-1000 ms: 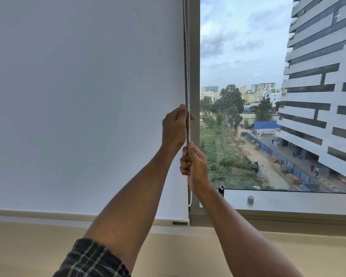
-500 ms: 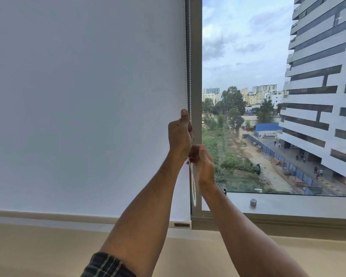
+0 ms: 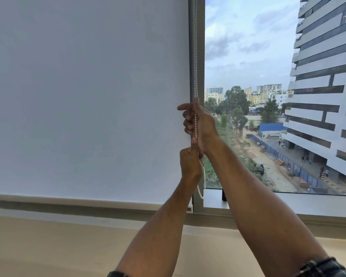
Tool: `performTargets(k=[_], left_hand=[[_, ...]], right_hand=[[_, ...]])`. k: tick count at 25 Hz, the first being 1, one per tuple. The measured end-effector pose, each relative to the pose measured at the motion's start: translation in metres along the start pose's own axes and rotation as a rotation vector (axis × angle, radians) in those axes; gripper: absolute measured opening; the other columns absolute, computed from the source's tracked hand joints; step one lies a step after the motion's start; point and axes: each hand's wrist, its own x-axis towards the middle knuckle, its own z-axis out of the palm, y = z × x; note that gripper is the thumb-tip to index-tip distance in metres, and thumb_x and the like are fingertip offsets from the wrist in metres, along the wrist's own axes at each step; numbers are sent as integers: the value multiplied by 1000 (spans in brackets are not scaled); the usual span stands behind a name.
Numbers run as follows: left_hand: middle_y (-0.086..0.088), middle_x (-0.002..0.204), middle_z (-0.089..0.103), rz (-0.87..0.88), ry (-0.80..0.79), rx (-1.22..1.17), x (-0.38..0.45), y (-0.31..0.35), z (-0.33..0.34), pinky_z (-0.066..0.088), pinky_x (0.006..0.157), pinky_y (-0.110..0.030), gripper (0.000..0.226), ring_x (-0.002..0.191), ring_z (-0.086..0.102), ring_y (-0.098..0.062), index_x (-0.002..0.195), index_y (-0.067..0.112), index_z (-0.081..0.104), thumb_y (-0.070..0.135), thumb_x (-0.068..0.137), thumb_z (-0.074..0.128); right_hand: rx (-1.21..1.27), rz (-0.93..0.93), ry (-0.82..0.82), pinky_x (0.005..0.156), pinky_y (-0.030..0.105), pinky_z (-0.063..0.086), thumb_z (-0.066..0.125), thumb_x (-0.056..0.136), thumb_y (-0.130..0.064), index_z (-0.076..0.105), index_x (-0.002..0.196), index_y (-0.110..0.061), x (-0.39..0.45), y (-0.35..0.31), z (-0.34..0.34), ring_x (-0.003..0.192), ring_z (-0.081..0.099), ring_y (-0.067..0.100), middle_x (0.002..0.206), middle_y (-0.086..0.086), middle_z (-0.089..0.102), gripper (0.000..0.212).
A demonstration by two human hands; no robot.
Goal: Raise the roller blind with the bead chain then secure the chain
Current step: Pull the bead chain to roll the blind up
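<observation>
The white roller blind (image 3: 88, 96) covers the left window pane, its bottom rail (image 3: 88, 199) just above the sill. The white bead chain (image 3: 195, 56) hangs along the grey frame post at the blind's right edge. My right hand (image 3: 203, 124) is the upper one and grips the chain at mid height, with the index finger sticking out to the left. Directly below it, my left hand (image 3: 190, 166) is closed around the same chain. The chain's bottom loop (image 3: 201, 193) dangles under my left hand.
The right pane (image 3: 248, 56) is uncovered and shows trees, a street and a tall building outside. A small dark object (image 3: 224, 194) stands on the outer ledge beside my right forearm. A beige sill (image 3: 68, 236) runs below the window.
The hands have swapped places on the chain: my left hand went from above to below, and my right hand reached up over it. The view has shifted slightly.
</observation>
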Motion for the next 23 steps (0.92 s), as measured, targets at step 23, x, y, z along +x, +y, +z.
performTargets(k=[23], left_hand=[[-3, 49, 32, 112, -112, 115, 36, 62, 14, 21, 46, -26, 63, 41, 25, -16, 52, 21, 38, 51, 107, 31]], right_hand=[[-88, 9, 213, 38, 22, 16, 37, 108, -10, 49, 67, -12, -84, 107, -18, 33, 26, 8, 44, -3, 38, 42]])
